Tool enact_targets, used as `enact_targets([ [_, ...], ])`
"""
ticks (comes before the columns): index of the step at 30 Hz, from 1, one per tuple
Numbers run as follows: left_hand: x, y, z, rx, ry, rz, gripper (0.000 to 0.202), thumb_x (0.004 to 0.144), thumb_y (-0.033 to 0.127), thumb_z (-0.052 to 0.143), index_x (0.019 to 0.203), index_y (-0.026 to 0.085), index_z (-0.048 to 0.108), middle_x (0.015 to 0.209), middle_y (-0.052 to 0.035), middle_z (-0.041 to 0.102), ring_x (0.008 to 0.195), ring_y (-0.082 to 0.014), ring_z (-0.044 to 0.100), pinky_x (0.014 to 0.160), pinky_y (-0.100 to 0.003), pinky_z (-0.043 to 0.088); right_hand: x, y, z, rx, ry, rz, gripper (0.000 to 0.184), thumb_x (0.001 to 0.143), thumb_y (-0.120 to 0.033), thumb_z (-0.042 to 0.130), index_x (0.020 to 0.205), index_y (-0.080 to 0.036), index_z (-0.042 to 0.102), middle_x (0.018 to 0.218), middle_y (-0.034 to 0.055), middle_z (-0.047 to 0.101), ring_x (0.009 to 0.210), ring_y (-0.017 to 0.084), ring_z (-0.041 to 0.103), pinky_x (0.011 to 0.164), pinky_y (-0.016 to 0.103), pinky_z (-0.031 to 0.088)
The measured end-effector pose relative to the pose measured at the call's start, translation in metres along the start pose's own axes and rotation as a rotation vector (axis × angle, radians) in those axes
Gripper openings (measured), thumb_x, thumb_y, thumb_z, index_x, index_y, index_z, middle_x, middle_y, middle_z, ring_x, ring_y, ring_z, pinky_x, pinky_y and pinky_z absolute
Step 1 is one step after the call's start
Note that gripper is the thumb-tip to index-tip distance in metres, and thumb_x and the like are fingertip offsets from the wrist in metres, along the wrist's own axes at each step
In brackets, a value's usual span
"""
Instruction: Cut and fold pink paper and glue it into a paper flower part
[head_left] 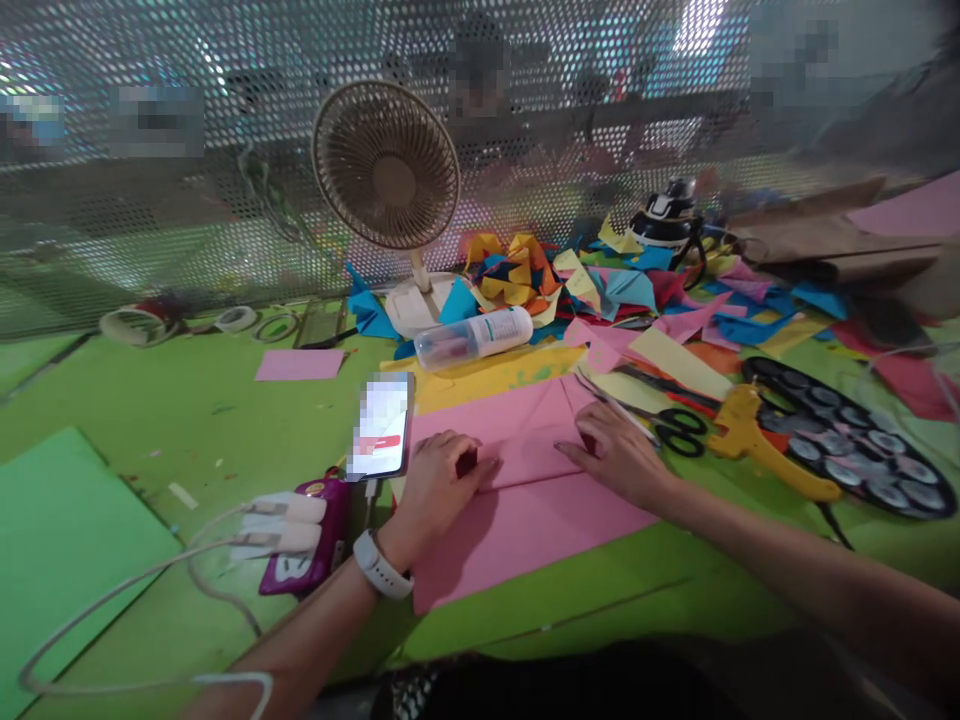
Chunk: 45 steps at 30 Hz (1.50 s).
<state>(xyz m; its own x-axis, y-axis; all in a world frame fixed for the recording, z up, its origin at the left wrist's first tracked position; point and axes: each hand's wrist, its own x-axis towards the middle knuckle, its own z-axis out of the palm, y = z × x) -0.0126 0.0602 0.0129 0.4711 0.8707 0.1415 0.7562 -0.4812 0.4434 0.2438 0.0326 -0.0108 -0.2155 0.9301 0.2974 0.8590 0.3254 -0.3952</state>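
Observation:
A large sheet of pink paper (517, 550) lies on the green table, its upper part folded over with a crease across the middle. My left hand (442, 475) rests on the left side of the fold, fingers curled and thumb and forefinger tips closed at the paper. On the right side, my right hand (619, 450) is bent the same way, its fingertips at the folded layer. A thin white stick-like thing (630, 412) lies just behind the right hand; whether the hand touches it cannot be told.
Left are a lit phone (382, 430), a purple power block (315, 550) with cables and green card (75, 560). Right are black scissors (681, 432), a yellow glue gun (757, 445) and a black palette (855, 440). Behind stand a bottle (476, 338), a fan (390, 180) and paper scraps (622, 290).

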Motion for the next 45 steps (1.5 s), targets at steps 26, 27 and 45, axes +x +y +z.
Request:
enact_targets([
  [26,-0.022,0.021,0.023,0.324,-0.252,0.607,0.076,0.089,0.062,0.031,0.146,0.013,0.015,0.151,-0.0105,0.021,0.139,-0.0265,0.017,0.113,-0.044,0.012,0.005,0.018,-0.001,0.159,0.017,0.073,0.021,0.082,-0.032,0.061,0.067,-0.020,0.052,0.079,0.0021,0.056,0.078,0.017,0.051,0.073,0.031,0.041],
  [27,-0.021,0.021,0.023,0.328,-0.252,0.609,0.076,0.089,0.062,0.031,0.146,0.013,0.016,0.151,-0.0106,0.021,0.138,-0.0267,0.017,0.112,-0.045,0.012,0.005,0.019,-0.001,0.159,0.012,0.073,0.021,0.082,-0.032,0.061,0.067,-0.020,0.052,0.078,0.0021,0.056,0.078,0.017,0.051,0.073,0.031,0.041],
  [45,-0.018,0.024,0.019,0.367,-0.261,0.618,0.077,0.089,0.062,0.031,0.145,0.010,0.019,0.150,-0.0120,0.022,0.138,-0.0269,0.018,0.112,-0.045,0.012,0.006,0.010,-0.008,0.057,0.054,0.103,0.016,0.082,-0.033,0.062,0.076,-0.019,0.057,0.083,0.0046,0.060,0.084,0.020,0.055,0.076,0.034,0.044],
])
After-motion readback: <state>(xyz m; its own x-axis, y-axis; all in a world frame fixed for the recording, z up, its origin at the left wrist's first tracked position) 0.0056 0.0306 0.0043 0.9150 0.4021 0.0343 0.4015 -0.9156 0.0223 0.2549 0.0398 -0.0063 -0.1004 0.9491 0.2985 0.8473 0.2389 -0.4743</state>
